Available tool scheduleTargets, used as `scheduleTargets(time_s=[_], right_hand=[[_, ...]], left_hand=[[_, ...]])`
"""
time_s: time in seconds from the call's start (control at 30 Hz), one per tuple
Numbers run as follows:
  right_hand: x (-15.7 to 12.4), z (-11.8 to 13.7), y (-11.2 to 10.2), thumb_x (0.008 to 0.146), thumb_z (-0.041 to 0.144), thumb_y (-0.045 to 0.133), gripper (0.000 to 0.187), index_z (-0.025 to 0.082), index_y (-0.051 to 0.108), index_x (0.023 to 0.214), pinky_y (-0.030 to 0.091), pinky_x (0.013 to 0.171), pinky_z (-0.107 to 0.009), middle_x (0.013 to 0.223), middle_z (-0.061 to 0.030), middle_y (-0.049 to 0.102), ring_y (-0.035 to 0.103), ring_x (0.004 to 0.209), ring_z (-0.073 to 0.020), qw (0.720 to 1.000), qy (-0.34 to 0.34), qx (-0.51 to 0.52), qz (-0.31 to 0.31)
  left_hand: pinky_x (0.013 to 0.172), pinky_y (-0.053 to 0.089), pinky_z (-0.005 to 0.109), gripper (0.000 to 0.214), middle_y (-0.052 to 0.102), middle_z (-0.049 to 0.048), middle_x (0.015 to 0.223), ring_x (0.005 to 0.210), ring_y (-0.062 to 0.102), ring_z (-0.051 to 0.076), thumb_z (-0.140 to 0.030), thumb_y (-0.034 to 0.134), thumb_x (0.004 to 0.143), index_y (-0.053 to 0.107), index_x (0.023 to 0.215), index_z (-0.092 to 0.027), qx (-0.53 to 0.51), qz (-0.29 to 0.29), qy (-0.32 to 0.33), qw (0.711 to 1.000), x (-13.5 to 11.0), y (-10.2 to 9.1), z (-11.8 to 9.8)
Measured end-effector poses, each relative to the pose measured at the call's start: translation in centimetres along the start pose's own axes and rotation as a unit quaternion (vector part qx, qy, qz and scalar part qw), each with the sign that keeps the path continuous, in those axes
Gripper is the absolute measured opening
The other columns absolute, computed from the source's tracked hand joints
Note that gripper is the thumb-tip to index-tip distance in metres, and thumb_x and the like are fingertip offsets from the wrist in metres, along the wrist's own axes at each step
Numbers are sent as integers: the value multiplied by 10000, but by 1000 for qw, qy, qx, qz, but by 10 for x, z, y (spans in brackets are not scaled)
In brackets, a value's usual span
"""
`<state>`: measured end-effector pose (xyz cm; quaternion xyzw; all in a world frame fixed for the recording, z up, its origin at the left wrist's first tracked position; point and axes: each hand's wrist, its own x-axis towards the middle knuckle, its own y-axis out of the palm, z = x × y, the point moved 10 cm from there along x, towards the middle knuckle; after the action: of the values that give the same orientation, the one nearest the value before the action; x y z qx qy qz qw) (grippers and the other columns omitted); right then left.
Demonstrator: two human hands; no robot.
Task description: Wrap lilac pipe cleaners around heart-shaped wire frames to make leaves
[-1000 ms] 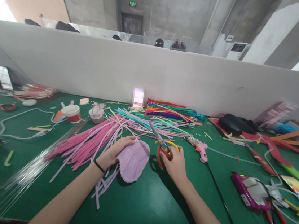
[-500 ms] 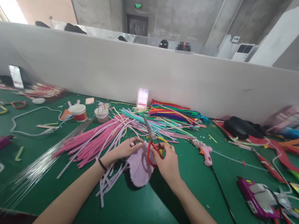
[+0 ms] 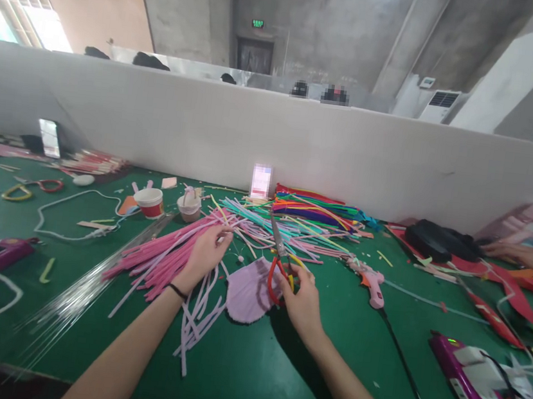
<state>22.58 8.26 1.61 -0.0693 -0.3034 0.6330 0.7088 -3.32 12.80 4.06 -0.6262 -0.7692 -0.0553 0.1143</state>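
Observation:
My right hand (image 3: 300,297) grips red-handled scissors (image 3: 278,259), their blades pointing up and away over the table. A lilac woven pipe-cleaner piece (image 3: 246,291) lies flat on the green table just left of that hand. My left hand (image 3: 206,250) has reached into the pile of pink and lilac pipe cleaners (image 3: 162,255), its fingers curled around some strands. A black band sits on my left wrist.
A stack of coloured pipe cleaners (image 3: 314,208) lies behind. A pink glue gun (image 3: 370,280) and its black cord lie to the right, two small cups (image 3: 149,201) to the left, thin wires (image 3: 74,296) at front left. Another person's hand (image 3: 526,257) rests far right.
My left hand let go of the lilac piece and moved up-left into the pink strands. The lilac piece now lies on the table. The view shifted slightly.

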Motion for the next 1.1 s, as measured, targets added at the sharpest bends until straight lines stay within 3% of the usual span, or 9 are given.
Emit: scheduleTargets(time_s=[0.1, 0.2, 0.37, 0.5, 0.63, 0.7, 0.8, 0.97, 1.1], right_hand=[[-5, 13, 5, 851, 329, 545, 274, 185, 595, 1079, 420, 899, -401, 1039, -100, 634, 511, 1017, -257, 999, -43, -3, 4], [-14, 31, 15, 867, 283, 527, 278, 187, 573, 1125, 429, 897, -412, 1065, -93, 627, 512, 1006, -248, 995, -101, -2, 21], [-30, 63, 22, 887, 264, 516, 323, 206, 546, 1203, 405, 962, -406, 1169, -78, 614, 489, 1110, -231, 979, -195, -18, 51], [-37, 87, -6, 891, 206, 492, 233, 232, 604, 1094, 340, 1022, -419, 1128, -55, 642, 506, 1150, -215, 965, -262, -30, -11], [-27, 93, -32, 901, 258, 489, 164, 205, 602, 1008, 404, 898, -363, 943, -54, 665, 557, 1006, -204, 974, -218, -17, -64], [-18, 93, -19, 905, 340, 499, 191, 203, 604, 988, 408, 807, -331, 886, -45, 658, 556, 913, -200, 981, -186, -61, -2], [-14, 94, 10, 960, 333, 382, 292, 201, 587, 799, 366, 736, -305, 752, -24, 634, 533, 797, -181, 964, -195, -150, 101], [-18, 88, 24, 987, 268, 263, 342, 176, 537, 804, 318, 748, -322, 769, -46, 617, 503, 770, -186, 937, -221, -258, 83], [-23, 85, 22, 988, 246, 226, 362, 168, 533, 813, 307, 760, -332, 766, -56, 606, 498, 760, -194, 934, -220, -277, 52]], left_hand=[[882, 428, 297, 286, 666, 82, 1093, 1048, 572, 262, -335, 642, 782, 689, 1023, -187, -14, 84, 45, 995, -15, 44, -19], [880, 444, 321, 306, 675, 78, 1071, 1012, 595, 248, -402, 588, 820, 680, 1010, -181, -44, 91, 55, 993, -30, 68, -30], [756, 485, 308, 343, 691, 69, 771, 799, 648, 211, -417, 518, 866, 654, 688, -156, -135, 13, 33, 990, -35, 61, -23], [761, 481, 305, 357, 656, 44, 678, 759, 650, 194, -382, 504, 881, 616, 622, -164, -179, -9, 61, 982, -35, 53, -32], [736, 468, 288, 381, 607, 30, 601, 721, 637, 185, -364, 505, 881, 584, 567, -163, -144, 6, 84, 986, -39, 56, -48], [722, 466, 287, 389, 600, 35, 591, 711, 631, 186, -364, 504, 881, 579, 557, -162, -136, 45, 80, 986, -42, 66, -52], [716, 467, 292, 394, 588, 36, 578, 698, 622, 186, -370, 499, 882, 578, 557, -161, -129, 80, 70, 986, -46, 75, -53], [687, 468, 288, 391, 580, 33, 579, 649, 601, 170, -375, 500, 877, 574, 558, -162, -129, 74, 66, 987, -43, 74, -49], [701, 468, 296, 391, 563, 26, 575, 683, 618, 183, -371, 495, 882, 572, 559, -164, -125, 76, 77, 986, -40, 73, -52]])
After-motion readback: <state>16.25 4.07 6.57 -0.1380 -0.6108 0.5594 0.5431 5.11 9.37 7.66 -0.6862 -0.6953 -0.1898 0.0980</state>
